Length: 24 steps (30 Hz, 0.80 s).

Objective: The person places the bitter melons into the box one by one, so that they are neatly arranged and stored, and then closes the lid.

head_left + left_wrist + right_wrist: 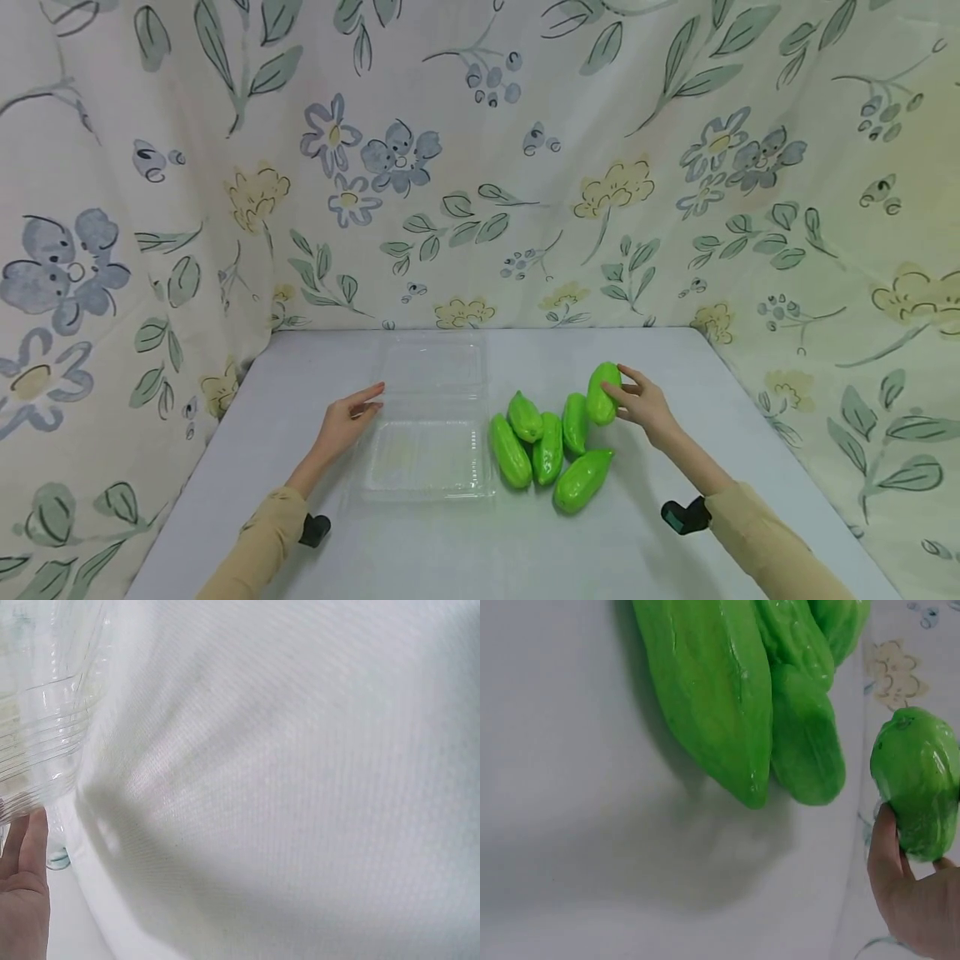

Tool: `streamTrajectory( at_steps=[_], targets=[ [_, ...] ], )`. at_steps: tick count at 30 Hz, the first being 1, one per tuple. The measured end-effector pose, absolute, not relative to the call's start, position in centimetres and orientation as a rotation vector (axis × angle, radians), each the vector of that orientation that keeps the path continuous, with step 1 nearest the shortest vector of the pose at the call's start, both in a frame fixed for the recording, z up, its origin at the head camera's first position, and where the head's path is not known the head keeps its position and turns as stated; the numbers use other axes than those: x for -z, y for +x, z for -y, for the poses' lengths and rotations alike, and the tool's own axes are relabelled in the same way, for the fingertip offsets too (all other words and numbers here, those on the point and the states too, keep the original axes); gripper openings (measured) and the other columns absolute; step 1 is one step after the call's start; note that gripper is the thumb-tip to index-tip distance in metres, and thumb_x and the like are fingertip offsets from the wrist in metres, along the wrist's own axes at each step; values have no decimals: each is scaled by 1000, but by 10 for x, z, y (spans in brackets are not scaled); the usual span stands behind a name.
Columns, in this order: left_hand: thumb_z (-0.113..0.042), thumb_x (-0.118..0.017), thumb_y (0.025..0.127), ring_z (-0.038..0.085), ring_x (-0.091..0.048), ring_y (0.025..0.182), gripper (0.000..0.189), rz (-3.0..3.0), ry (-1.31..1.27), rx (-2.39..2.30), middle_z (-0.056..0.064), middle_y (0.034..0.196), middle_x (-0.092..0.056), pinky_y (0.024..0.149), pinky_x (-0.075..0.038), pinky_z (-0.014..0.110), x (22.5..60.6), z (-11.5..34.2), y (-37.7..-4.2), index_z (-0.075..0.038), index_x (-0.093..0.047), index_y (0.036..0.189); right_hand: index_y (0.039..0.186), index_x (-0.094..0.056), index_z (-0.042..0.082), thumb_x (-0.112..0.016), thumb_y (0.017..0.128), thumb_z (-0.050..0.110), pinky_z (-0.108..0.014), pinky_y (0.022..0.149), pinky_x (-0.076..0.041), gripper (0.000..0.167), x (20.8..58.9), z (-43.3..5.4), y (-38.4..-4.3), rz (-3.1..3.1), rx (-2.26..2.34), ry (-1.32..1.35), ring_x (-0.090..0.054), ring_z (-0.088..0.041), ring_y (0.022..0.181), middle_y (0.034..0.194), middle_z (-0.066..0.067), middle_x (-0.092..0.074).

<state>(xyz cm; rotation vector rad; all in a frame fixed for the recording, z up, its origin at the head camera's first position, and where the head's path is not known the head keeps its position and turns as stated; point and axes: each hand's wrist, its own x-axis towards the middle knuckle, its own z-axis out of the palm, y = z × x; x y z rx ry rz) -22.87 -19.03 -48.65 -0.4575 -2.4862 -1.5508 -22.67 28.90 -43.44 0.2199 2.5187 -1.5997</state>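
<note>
My right hand (645, 407) grips a green gourd-like vegetable (601, 395) between thumb and fingers, above the table's right side. In the right wrist view this bumpy, glossy vegetable (917, 784) stands nearly upright in the fingers. Beside it several similar green vegetables (548, 450) lie in a loose group on the table. A clear plastic clamshell box (422, 493) lies open to their left, with its lid (431, 367) folded back. At the box's left edge, near the hinge, my left hand (347, 429) rests its rather straight fingers; the left wrist view shows the fingertips against the ribbed plastic (34, 746).
A white tabletop (450, 550) carries everything. Floral curtains (480, 167) hang behind the table and along both sides. Dark wrist devices (686, 517) sit near the sleeve cuffs. The nearest loose vegetable (582, 481) lies at the group's front right.
</note>
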Motion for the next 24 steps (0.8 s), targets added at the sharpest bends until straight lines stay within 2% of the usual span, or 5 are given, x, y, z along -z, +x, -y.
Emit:
streamTrajectory(
  at_steps=[5,9,11,19,24],
  targets=[
    [5,-58,90,40,-64,103,39,2463,-487,1529,25,130,-56,90,-54,40,503,194,-237,5,-56,128,152,-16,6,-55,94,40,-31,93,-55,77,428,-281,-228,-2488,1654,175,-52,-37,121,144,-33,-33],
    [0,-59,91,34,-65,104,39,2491,-466,1474,20,132,-56,90,-55,32,516,198,-245,3,-55,129,152,-18,6,-56,95,37,-34,94,-55,75,425,-270,-226,-2473,1692,143,-53,-36,121,143,-32,-34],
    [-2,-59,91,32,-65,105,39,2510,-446,1463,19,133,-56,91,-55,32,518,198,-246,2,-55,130,152,-19,7,-56,95,35,-36,95,-54,74,425,-264,-224,-2459,1710,129,-53,-36,121,143,-32,-34],
    [5,-57,90,39,-64,104,39,2515,-442,1504,24,131,-55,91,-53,44,493,191,-232,3,-56,129,151,-23,10,-58,94,35,-43,98,-52,71,427,-237,-217,-2430,1740,61,-50,-39,123,143,-29,-35],
    [6,-56,90,40,-63,106,38,2541,-423,1495,25,131,-54,90,-55,37,482,188,-225,6,-55,128,150,-27,15,-59,93,33,-46,98,-51,68,426,-224,-215,-2394,1782,49,-47,-39,126,143,-25,-36]
  ],
)
